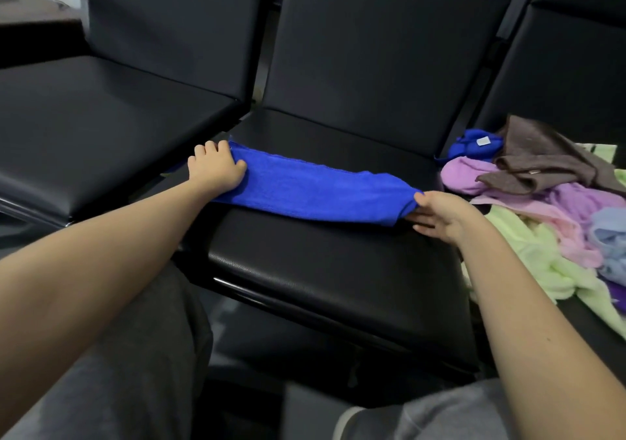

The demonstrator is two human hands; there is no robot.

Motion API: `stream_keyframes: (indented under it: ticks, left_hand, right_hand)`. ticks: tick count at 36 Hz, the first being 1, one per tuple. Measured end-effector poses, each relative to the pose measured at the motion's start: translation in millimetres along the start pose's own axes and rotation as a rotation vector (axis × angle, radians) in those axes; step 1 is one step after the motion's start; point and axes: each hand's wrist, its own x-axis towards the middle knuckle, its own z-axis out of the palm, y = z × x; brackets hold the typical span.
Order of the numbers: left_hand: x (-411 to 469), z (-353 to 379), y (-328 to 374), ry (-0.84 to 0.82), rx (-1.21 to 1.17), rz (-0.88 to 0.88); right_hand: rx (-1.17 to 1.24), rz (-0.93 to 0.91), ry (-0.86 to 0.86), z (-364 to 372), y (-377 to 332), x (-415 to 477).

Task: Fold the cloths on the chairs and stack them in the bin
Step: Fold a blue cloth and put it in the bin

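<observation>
Black chair seat (321, 270): blue cloth (315, 189) half-folded to strip, left hand (216, 165) and right hand (437, 212) gripping its ends. Unfolded pile (542, 209) beyond right hand; bin unseen.

Three black chairs stood side by side: the left chair (101, 118), the middle chair (338, 270) and the right chair (559, 67). One blue cloth (315, 189) lay on the middle seat. The pile at right showed seven colours: a second blue cloth (474, 145), brown cloth (542, 162), lilac cloth (464, 175), pink cloth (559, 223), green cloth (528, 246), pale blue cloth (609, 236) and dark purple cloth (618, 292); overlaps hid any more. Two grips showed: left grip (215, 168), right grip (440, 214).
</observation>
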Motion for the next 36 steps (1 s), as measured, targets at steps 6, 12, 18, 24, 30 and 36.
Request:
stream_keyframes:
  ticks: [6, 12, 18, 24, 30, 36]
  left_hand:
    - [-1.7, -2.1, -1.3, -0.004, -0.006, 0.005]
    - [-3.1, -4.7, -2.1, -0.006, -0.001, 0.018]
    - [-3.3, -4.8, -2.2, 0.003, -0.067, 0.019]
    - [-2.1, -5.9, -0.2, 0.051, -0.215, 0.012]
    - [9.5, -8.9, 3.5, 0.136, -0.414, -0.116]
    - [9.5, -12.7, 4.4, 0.244, -0.578, -0.117]
  right_hand:
    - [0.036, -0.091, 0.158, -3.7, 0.0, 4.6]
    - [-0.537, 0.148, 0.115, -10.5, 4.9, 1.3]
    - [-0.369, -0.081, 0.038, -4.7, 2.3, 11.9]
    - [0.096, -0.127, 0.079, 11.4, 0.5, 30.4]
    - [0.08, -0.19, 0.309, 23.4, -0.1, 47.6]
    - [0.112, -0.365, 0.401, 25.0, 0.4, 51.4]
